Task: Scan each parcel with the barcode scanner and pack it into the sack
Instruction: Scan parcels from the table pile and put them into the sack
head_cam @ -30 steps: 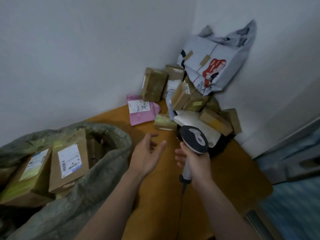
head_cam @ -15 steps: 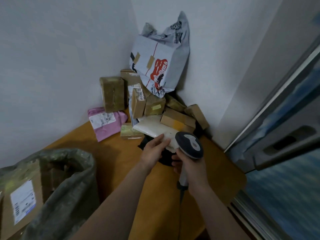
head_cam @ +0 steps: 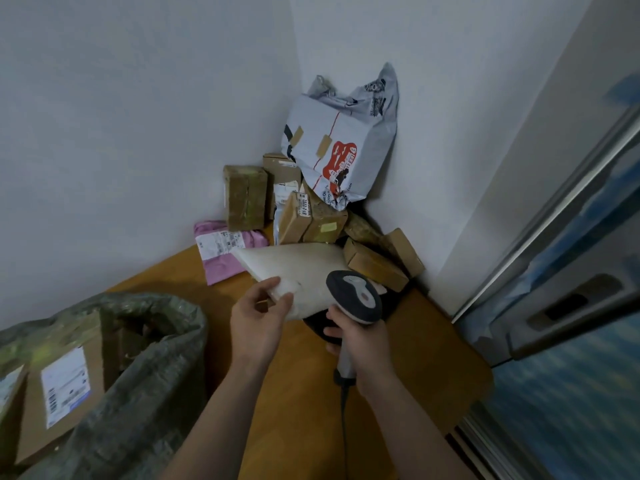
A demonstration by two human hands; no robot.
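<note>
**White mailer lifted in front of the scanner**

The left hand [head_cam: 259,317] pinches the near corner of a white mailer [head_cam: 294,265] between thumb and fingers and holds it off the table [head_cam: 433,358] at centre frame, its far end toward the pile [head_cam: 311,216] in the corner. No label shows on the mailer's upper face, and its underside is hidden. Its right edge is cut off behind the scanner [head_cam: 355,294]. The right hand [head_cam: 360,344] is clenched round the scanner's handle, just right of the mailer. The scanner's window faces away, so I cannot tell where it aims. Its cable [head_cam: 344,410] drops down between the forearms.

A dark thing [head_cam: 317,327] lies under the mailer and scanner, too covered to name. The print on the grey bag [head_cam: 343,140] atop the pile is too blurred to read. The sack [head_cam: 145,358] is cut off at the lower left of the frame; a labelled box [head_cam: 65,386] stands inside it, and the rest of its contents sit in shadow. The pink mailer [head_cam: 225,251] lies left of the pile, its near end behind the white mailer.

Half a second ago the white mailer lay at the foot of the pile with the left hand just reaching it; now it is raised and turned toward the left. It now covers the small greenish box that showed beside the pink mailer. A second ago the left hand was spread and empty over the table. The right hand has kept its grasp on the scanner throughout.
</note>
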